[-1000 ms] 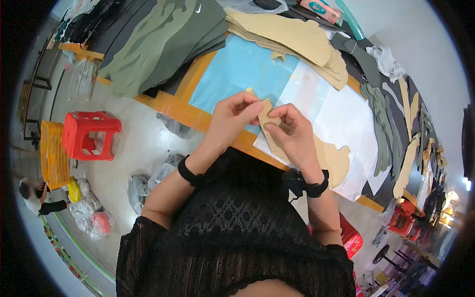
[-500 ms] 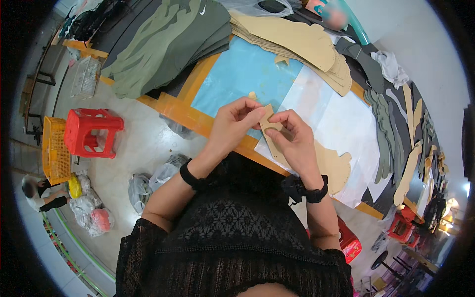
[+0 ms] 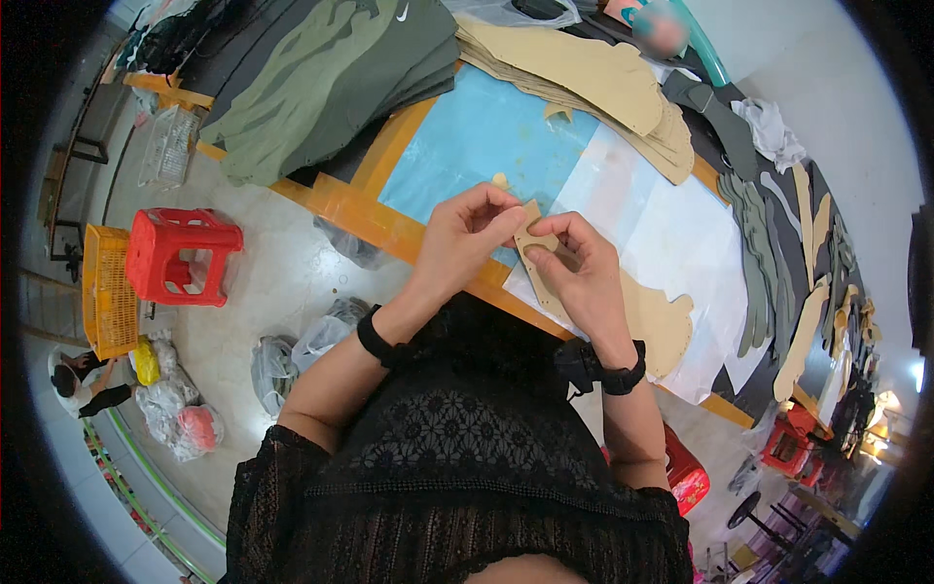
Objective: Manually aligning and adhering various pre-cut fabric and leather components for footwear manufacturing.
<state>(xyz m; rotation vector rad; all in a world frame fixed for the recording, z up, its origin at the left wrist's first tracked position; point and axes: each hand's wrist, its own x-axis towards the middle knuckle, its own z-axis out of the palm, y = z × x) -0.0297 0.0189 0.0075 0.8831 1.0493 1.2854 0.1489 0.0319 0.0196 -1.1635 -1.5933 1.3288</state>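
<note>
My left hand (image 3: 465, 238) is closed, its thumb and forefinger pinching the upper tip of a tan shoe upper piece (image 3: 657, 321). This flat, curved cut-out has small punched holes along its edge. My right hand (image 3: 581, 273) grips the same piece just below, thumb and fingertips drawn together on its narrow end. The broad end spreads to the right, over white sheeting (image 3: 662, 229) at the table's near edge. Beyond my left fingertips lies a small tan scrap (image 3: 500, 181), on blue sheeting (image 3: 457, 146). My fingers hide part of the held end.
A fanned stack of tan pieces (image 3: 574, 73) lies at the far side, with olive-green pieces (image 3: 321, 92) to its left. Green strips (image 3: 749, 253) lie at right. A red stool (image 3: 185, 255) and yellow crate (image 3: 109, 292) stand left; another person (image 3: 83, 384) is beyond.
Both hands keep their pinch on the tan piece, with barely any shift of the fingers. The view has moved slightly. The distant person at left has changed posture.
</note>
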